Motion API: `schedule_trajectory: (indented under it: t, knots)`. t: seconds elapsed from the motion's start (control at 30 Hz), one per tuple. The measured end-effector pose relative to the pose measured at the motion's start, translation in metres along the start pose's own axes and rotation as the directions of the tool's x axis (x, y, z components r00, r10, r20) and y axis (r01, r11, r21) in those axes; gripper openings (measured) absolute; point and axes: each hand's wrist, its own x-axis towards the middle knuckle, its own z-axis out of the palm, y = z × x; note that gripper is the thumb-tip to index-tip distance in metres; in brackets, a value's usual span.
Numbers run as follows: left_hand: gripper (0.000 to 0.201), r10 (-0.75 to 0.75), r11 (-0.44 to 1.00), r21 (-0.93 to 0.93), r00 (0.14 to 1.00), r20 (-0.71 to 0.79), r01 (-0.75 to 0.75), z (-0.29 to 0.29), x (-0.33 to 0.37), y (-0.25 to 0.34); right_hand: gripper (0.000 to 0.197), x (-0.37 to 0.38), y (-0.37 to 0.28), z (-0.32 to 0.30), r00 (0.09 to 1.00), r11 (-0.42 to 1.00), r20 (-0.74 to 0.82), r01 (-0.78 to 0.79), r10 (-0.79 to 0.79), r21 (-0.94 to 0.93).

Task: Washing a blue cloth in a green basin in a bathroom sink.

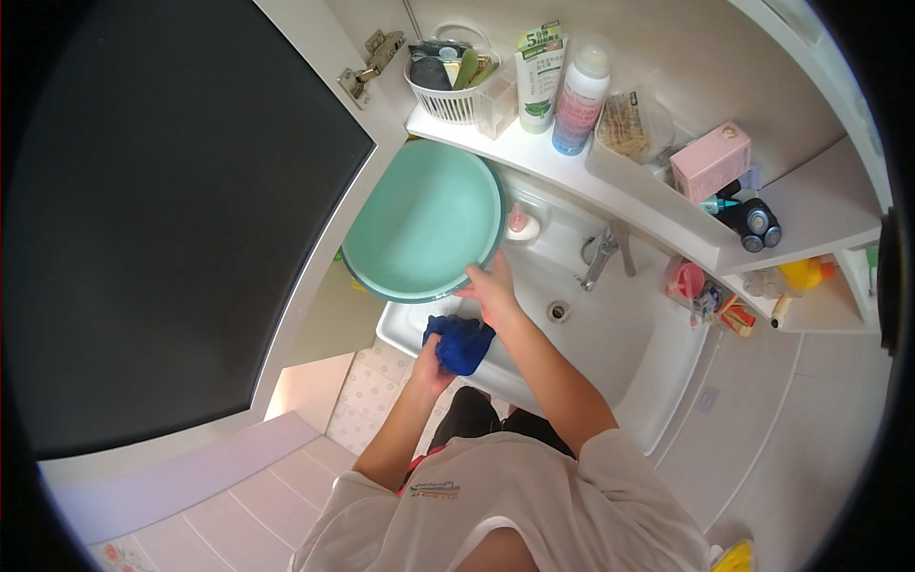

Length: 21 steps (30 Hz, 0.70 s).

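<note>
My left hand is closed round a bunched dark blue cloth, held low over the near left edge of the sink. The right hand grips the near right rim of a round mint-green basin, its thumb showing on the inside and its other fingers partly hidden. The basin is tilted so that its inside shows, and nothing lies in it. It is over the left side of the white sink, just below the shelf. The cloth hangs close to the basin's lower rim.
Left stands an opened cabinet door with a dark panel. A shelf above the sink bears a white basket, a tube, a spray can and a pink box. The faucet and soap bottle stand behind.
</note>
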Motion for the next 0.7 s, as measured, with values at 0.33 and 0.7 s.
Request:
schedule_trajectory:
  t: [0.33,0.7]
  knots:
    - [0.044,-0.014,0.998,0.059,1.000,0.013,0.013,0.001,0.004,-0.004,0.054,-0.055,-0.018,-0.023,0.999,0.999,-0.027,0.026,-0.027,-0.018]
    - [0.058,0.062,0.990,0.115,0.977,0.205,-0.086,0.027,-0.028,-0.017,0.050,-0.122,-0.010,-0.063,0.995,0.996,0.046,-0.085,0.086,-0.032]
